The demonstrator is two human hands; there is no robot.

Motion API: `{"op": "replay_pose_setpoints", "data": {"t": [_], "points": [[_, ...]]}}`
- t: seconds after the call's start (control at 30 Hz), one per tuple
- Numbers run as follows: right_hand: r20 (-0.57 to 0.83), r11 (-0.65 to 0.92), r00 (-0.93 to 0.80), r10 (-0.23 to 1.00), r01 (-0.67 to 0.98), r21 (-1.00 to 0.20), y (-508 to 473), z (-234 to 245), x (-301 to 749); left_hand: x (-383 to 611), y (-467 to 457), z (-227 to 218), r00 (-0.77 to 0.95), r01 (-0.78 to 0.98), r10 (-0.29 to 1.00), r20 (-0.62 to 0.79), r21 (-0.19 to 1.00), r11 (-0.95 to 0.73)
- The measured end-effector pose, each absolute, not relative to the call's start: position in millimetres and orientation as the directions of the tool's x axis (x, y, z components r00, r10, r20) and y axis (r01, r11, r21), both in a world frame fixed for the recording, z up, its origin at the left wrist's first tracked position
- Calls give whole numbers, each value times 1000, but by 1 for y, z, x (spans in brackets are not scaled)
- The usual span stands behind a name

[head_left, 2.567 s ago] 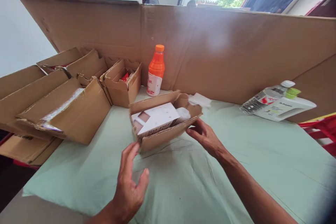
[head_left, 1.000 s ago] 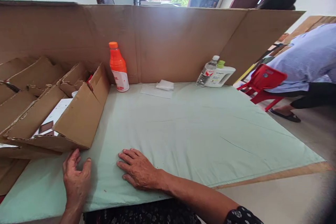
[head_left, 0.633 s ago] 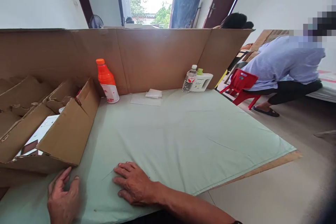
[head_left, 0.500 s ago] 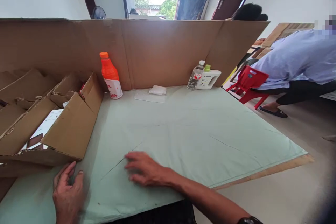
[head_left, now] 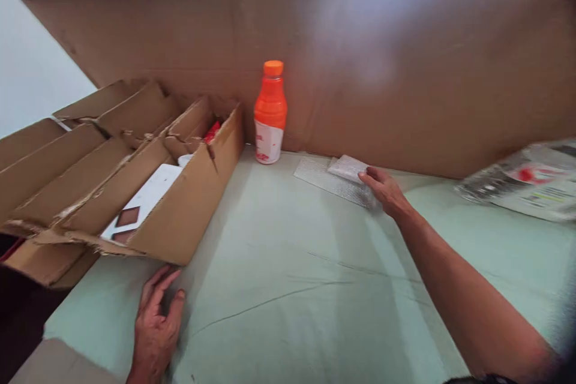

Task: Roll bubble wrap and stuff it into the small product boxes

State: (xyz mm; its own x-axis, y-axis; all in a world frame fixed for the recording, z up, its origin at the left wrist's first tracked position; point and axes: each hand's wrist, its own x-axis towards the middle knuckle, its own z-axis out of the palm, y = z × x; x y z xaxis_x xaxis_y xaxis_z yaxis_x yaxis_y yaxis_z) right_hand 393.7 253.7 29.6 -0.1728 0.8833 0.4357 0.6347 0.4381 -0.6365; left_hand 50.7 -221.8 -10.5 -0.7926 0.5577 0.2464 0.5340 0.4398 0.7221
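My left hand (head_left: 155,318) rests at the near end of the cardboard box, fingers slightly curled and apart, holding nothing. My right hand (head_left: 386,192) is stretched out to the back of the table, its fingers closed at the right edge of a folded piece of clear bubble wrap (head_left: 346,168). A larger flat bubble wrap sheet (head_left: 317,177) lies beneath that piece. Part of the fingers is blurred against the sheets. An orange bottle (head_left: 270,111) with a white label stands upright left of the sheets.
A divided cardboard box (head_left: 193,216) stands at the left, with a white printed carton (head_left: 150,195) and a red packet (head_left: 212,132) inside. Blurred containers (head_left: 526,177) stand at the right. A cardboard wall (head_left: 382,84) runs along the back of the green-covered table (head_left: 270,240).
My right hand has moved from the front of the table forward to the bubble wrap. The left hand stays near the box. The view has turned left and down.
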Motion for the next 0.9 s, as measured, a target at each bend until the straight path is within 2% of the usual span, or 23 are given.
{"op": "replay_pose_setpoints", "data": {"t": [0.1,0.2,0.3,0.4,0.43,0.53,0.6,0.67,0.7,0.77,0.83,0.9], "points": [[423,402,-158,892,706,-583,251,43,379,54,-222,3,-770,538,597,228,735,413],[519,513,-240,820,710,-483,224,89,352,52,-219,12,-654,599,715,245,746,291],[554,771,-545,630,529,-356,177,155,281,49,-206,12,-568,621,759,320,771,140],[523,944,-786,330,292,-157,131,214,175,50,-194,9,-539,622,748,386,782,44],[461,966,-849,257,231,-112,119,229,139,50,-191,8,-535,620,746,397,784,27],[139,988,-982,129,140,71,89,249,46,50,-189,7,-527,609,749,402,793,2],[-81,972,-992,92,72,225,76,245,3,48,-191,6,-523,606,748,409,796,-12],[-208,946,-975,75,4,323,69,234,-22,45,-191,5,-518,608,747,417,793,-21],[-219,941,-973,69,-10,340,69,229,-28,44,-191,5,-519,608,745,418,794,-22],[-137,955,-988,66,23,297,76,227,-24,44,-190,6,-525,596,747,409,803,-21],[58,987,-995,79,86,137,93,237,1,46,-192,9,-545,571,741,392,821,-15],[287,987,-946,152,127,-102,115,253,45,48,-200,16,-568,549,732,377,836,-5]]}}
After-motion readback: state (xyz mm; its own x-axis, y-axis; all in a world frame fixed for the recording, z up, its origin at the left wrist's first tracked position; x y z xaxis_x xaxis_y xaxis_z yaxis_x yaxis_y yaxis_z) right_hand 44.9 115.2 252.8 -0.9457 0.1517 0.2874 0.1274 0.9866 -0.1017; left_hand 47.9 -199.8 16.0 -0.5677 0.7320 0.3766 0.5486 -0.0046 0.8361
